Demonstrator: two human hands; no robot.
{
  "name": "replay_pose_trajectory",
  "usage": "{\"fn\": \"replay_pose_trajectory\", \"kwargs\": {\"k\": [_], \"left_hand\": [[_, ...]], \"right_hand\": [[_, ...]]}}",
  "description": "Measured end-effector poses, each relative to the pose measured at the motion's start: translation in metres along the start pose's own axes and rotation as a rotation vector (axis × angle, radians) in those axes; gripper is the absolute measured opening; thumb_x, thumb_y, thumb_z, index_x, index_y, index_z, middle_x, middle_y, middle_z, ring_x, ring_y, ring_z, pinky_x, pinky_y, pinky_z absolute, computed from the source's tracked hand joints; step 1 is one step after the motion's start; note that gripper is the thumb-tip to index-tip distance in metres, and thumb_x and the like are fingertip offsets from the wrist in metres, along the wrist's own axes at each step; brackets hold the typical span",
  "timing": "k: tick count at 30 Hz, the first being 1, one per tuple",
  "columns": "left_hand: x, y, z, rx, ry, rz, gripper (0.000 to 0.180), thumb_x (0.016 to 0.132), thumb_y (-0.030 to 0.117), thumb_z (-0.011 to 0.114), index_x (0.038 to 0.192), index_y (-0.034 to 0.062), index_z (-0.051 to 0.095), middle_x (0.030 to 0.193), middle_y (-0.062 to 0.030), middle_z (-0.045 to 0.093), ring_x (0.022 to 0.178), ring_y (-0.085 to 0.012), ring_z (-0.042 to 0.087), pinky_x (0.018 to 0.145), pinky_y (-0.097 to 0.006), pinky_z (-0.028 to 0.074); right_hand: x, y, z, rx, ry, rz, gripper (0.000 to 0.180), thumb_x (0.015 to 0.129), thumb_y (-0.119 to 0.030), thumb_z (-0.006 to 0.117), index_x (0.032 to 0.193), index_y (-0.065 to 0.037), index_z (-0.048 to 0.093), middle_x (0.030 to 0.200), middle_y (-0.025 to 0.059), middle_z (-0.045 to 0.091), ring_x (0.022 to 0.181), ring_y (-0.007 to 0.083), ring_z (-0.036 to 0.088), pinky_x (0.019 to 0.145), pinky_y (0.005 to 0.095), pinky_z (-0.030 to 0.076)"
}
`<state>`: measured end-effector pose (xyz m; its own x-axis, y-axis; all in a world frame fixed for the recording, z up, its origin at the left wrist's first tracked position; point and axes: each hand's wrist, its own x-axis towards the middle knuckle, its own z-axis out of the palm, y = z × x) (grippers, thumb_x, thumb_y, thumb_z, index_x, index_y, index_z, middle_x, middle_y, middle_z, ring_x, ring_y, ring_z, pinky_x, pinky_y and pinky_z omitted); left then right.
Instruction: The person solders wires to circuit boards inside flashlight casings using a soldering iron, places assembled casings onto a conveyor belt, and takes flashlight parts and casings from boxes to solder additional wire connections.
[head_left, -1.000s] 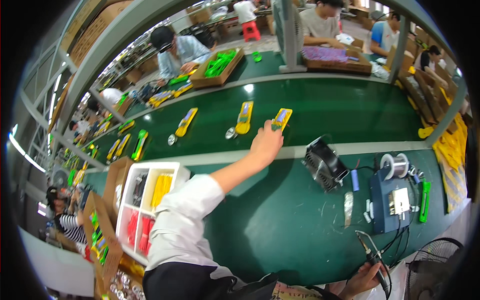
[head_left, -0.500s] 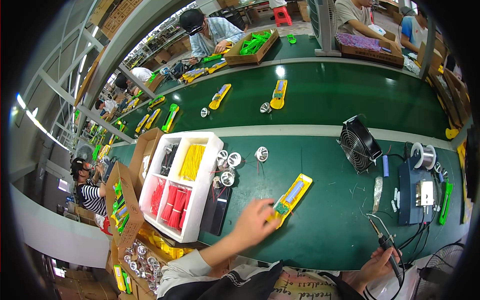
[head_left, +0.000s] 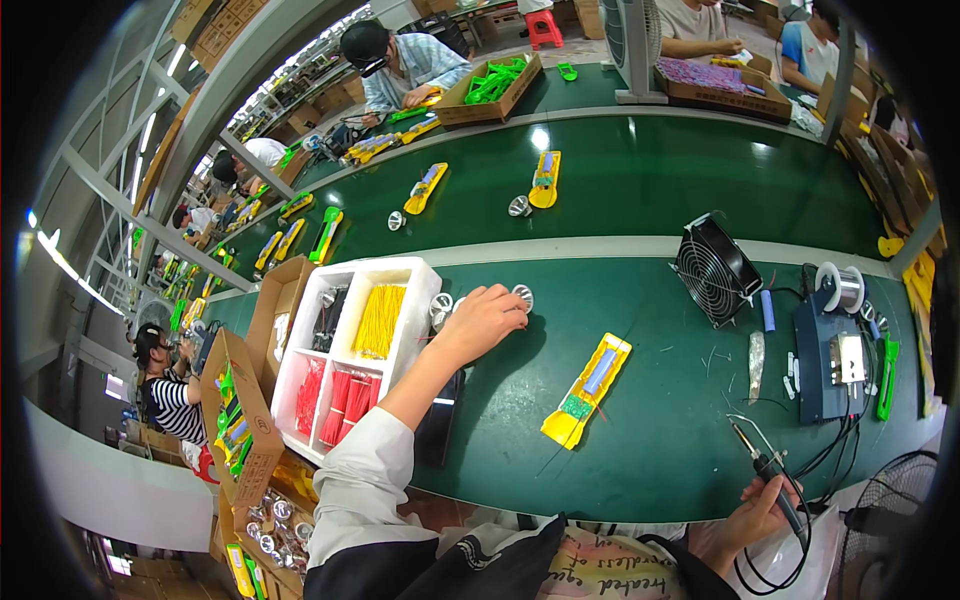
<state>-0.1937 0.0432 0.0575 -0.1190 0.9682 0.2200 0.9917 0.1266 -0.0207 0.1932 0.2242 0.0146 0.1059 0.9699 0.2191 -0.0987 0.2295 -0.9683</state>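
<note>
My left hand (head_left: 482, 325) is at a small silver lamp reflector (head_left: 523, 297) on the green workbench, its fingers closed at the reflector's near edge. Part of that reflector and others beside it are hidden by the hand. In my right hand (head_left: 762, 512), low at the right, is a soldering iron (head_left: 772, 476), its tip pointing up and away. Between the hands lies a yellow flashlight housing (head_left: 563, 431), tilted on the bench. It holds a lilac battery cell (head_left: 600, 370) and a green circuit board (head_left: 577, 406), with thin wires sticking out.
A white foam tray (head_left: 425, 275) of sorted wires stands left, beside cardboard boxes (head_left: 262, 455). A black fan (head_left: 715, 270) and a blue soldering station (head_left: 820, 370) with a solder spool (head_left: 840, 287) sit right. Beyond runs a green conveyor (head_left: 680, 180) carrying housings. Other people work across it.
My left hand has left the yellow housing and moved up and left to the reflector. The right hand still holds the soldering iron. The whole view has shifted slightly.
</note>
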Motion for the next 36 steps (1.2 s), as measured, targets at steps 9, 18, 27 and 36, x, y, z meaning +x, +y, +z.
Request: {"fn": "replay_pose_trajectory", "kwargs": {"k": [9,18,27,36], "left_hand": [[-0.042,0.116,-0.017,-0.295,0.079,-0.437,0.007,0.071,0.009,0.063,0.077,0.0071,0.061,0.076,-0.0042,0.059,0.077,-0.0241,0.052,0.071,-0.034,0.039],[-0.063,0.184,0.034,-0.674,0.563,-0.923,0.007,0.072,0.006,0.064,0.078,0.0037,0.06,0.076,-0.0074,0.059,0.077,-0.0245,0.052,0.08,-0.037,0.039],[-0.055,0.185,0.03,-0.603,0.542,-0.886,0.006,0.073,0.008,0.063,0.078,0.0042,0.061,0.074,-0.0064,0.058,0.074,-0.0222,0.052,0.083,-0.038,0.035],[-0.048,0.177,0.03,-0.645,0.549,-0.949,0.007,0.064,0.005,0.066,0.068,0.0076,0.061,0.062,0.0005,0.056,0.066,-0.0182,0.051,0.073,-0.032,0.035]], "right_hand": [[0.001,-0.001,0.02,0.04,-0.081,0.04,0.009,0.082,-0.007,0.05,0.084,0.0,0.045,0.061,0.006,0.051,0.042,0.0078,0.044,0.038,0.018,0.036],[-0.006,0.0,0.029,0.026,-0.243,-0.055,0.009,0.084,-0.01,0.05,0.087,-0.003,0.044,0.062,0.0041,0.051,0.045,0.0052,0.043,0.04,0.0157,0.033],[-0.023,-0.01,0.043,0.106,-0.303,0.002,0.011,0.087,-0.012,0.045,0.09,-0.002,0.042,0.064,0.0044,0.048,0.048,0.0065,0.042,0.047,0.0157,0.035],[-0.067,-0.016,0.058,-0.01,-0.401,-0.151,0.029,0.082,-0.024,0.052,0.087,0.001,0.038,0.061,0.0077,0.044,0.036,0.0122,0.043,0.034,0.0205,0.035]]}}
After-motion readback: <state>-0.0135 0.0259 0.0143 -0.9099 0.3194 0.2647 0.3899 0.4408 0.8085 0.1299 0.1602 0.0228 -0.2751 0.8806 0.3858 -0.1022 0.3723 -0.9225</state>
